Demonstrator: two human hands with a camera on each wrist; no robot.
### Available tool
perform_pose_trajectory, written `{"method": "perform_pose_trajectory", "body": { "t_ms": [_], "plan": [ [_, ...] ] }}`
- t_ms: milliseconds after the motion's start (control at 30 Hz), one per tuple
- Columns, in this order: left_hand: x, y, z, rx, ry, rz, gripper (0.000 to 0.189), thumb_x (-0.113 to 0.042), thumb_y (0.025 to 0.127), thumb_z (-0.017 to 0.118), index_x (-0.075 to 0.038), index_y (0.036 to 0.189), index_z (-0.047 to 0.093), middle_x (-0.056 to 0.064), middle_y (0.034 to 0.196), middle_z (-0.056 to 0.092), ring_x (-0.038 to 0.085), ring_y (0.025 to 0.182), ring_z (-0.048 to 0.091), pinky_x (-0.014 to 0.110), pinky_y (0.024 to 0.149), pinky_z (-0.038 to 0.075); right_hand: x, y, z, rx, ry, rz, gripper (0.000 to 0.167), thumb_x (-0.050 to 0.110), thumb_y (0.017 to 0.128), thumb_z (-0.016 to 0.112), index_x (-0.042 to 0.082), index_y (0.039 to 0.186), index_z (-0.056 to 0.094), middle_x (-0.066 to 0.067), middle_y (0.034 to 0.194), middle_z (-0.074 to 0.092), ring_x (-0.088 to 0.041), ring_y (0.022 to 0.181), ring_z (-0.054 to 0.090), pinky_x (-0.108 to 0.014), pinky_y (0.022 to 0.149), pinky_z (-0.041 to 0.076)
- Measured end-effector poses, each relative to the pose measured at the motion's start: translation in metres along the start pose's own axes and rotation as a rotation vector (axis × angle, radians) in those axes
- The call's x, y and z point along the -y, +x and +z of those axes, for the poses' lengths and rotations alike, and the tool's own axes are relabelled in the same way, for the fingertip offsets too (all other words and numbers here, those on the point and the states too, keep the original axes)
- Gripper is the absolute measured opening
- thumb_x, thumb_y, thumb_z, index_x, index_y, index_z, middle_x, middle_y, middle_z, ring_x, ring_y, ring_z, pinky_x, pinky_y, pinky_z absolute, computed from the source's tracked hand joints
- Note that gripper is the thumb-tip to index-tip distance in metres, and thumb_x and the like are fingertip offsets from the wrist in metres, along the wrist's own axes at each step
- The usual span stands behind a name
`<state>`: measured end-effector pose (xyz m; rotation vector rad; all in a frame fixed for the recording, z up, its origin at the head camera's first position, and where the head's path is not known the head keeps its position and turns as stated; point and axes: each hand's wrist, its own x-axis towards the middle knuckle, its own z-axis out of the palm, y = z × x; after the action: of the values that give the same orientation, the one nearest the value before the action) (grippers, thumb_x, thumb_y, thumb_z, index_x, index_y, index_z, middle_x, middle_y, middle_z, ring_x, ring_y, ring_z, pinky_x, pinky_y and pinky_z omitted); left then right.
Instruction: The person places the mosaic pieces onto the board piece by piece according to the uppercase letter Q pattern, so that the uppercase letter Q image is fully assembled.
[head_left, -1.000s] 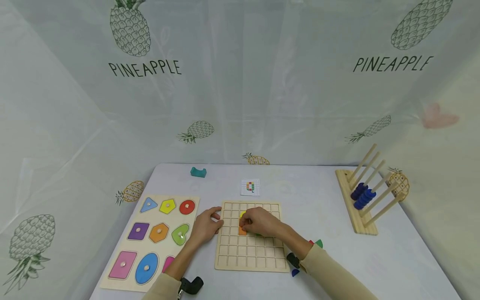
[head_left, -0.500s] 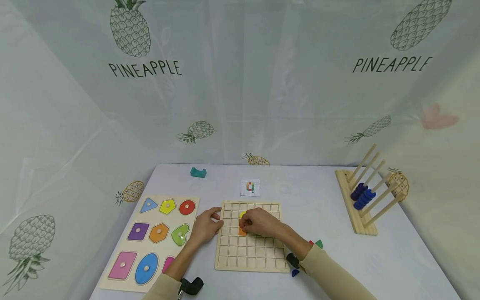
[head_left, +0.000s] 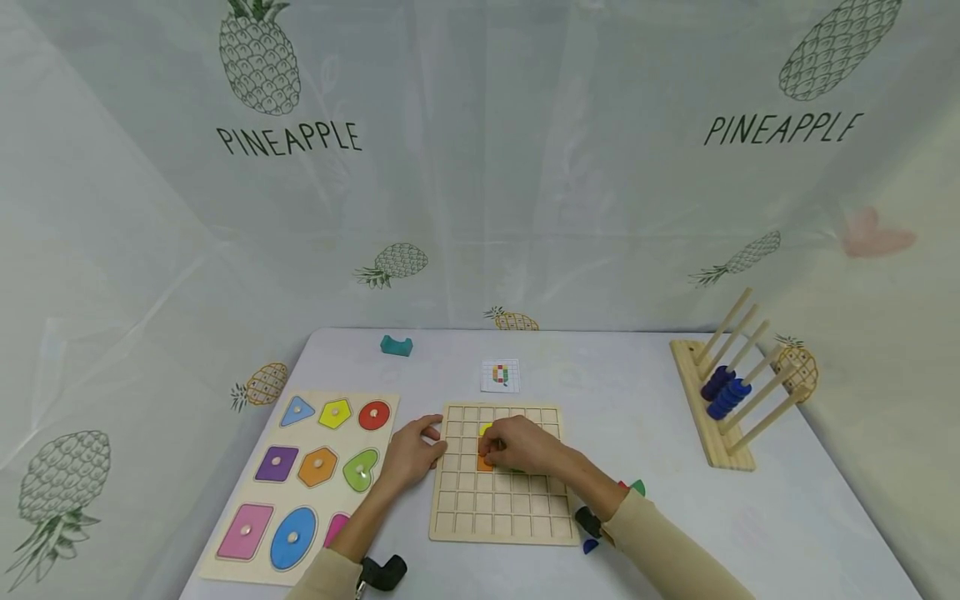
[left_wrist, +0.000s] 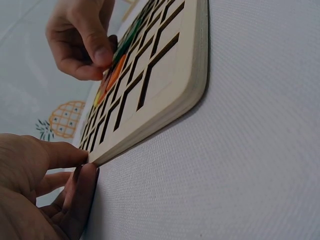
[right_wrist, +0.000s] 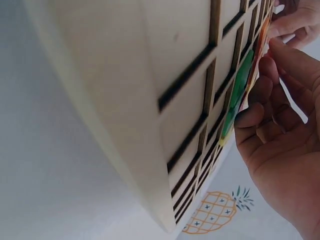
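Observation:
My left hand [head_left: 408, 454] pinches the left edge of a wooden grid board [head_left: 480, 539] between thumb and fingers, near a corner in the left wrist view. Over the board's upper middle, my right hand [head_left: 521, 443] has its thumb and index fingertips together on an orange tile [left_wrist: 117, 70] in the grid. A second orange area, an orange tile [head_left: 486, 463], shows just below those fingertips. Beyond them sits a yellow tile [head_left: 485, 428]. Green tiles [right_wrist: 241, 80] lie in the grid under the right hand, mostly hidden from above.
Behind the board lies a small pattern card [head_left: 500, 376]. A shape puzzle board [head_left: 300, 492] is at left, a peg stand with blue beads [head_left: 731, 404] at right. Loose pieces, including a blue piece [head_left: 590, 546], lie by the right forearm. A teal block [head_left: 397, 345] is far back.

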<state>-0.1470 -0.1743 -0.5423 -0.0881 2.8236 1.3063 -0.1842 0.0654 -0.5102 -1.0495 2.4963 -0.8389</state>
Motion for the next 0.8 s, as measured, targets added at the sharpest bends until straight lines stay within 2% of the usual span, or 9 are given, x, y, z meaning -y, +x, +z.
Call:
{"method": "perform_pose_trajectory", "body": {
  "t_ms": [167, 433, 800],
  "plan": [
    [0.000, 0.001, 0.001, -0.004, 0.004, -0.002, 0.047, -0.011, 0.084, 0.074, -0.007, 0.130, 0.065, -0.001, 0.090, 0.065, 0.006, 0.052, 0.059, 0.024, 0.050, 0.045, -0.005, -0.007, -0.009, -0.013, 0.032, 0.028, 0.006, 0.023, 0.092, 0.074, 0.022, 0.097, 0.076, 0.013, 0.088, 0.066, -0.004, 0.079, 0.057, -0.023, 0.072, 0.049],
    [-0.001, 0.001, 0.000, 0.003, -0.006, -0.007, 0.047, -0.009, 0.085, 0.073, -0.007, 0.131, 0.064, 0.001, 0.090, 0.066, 0.006, 0.052, 0.059, 0.024, 0.051, 0.046, -0.023, -0.029, -0.029, -0.030, 0.024, 0.096, 0.007, 0.023, 0.092, 0.074, 0.017, 0.094, 0.073, 0.013, 0.084, 0.062, -0.009, 0.080, 0.054, -0.026, 0.071, 0.047],
    [0.001, 0.001, 0.000, 0.009, -0.005, -0.009, 0.047, -0.011, 0.085, 0.074, -0.007, 0.131, 0.064, 0.001, 0.090, 0.065, 0.007, 0.053, 0.059, 0.025, 0.051, 0.047, -0.067, -0.096, -0.056, -0.013, 0.054, 0.248, 0.008, 0.020, 0.089, 0.076, 0.019, 0.095, 0.072, 0.010, 0.080, 0.061, -0.011, 0.074, 0.054, -0.025, 0.064, 0.046]
  ]
}}
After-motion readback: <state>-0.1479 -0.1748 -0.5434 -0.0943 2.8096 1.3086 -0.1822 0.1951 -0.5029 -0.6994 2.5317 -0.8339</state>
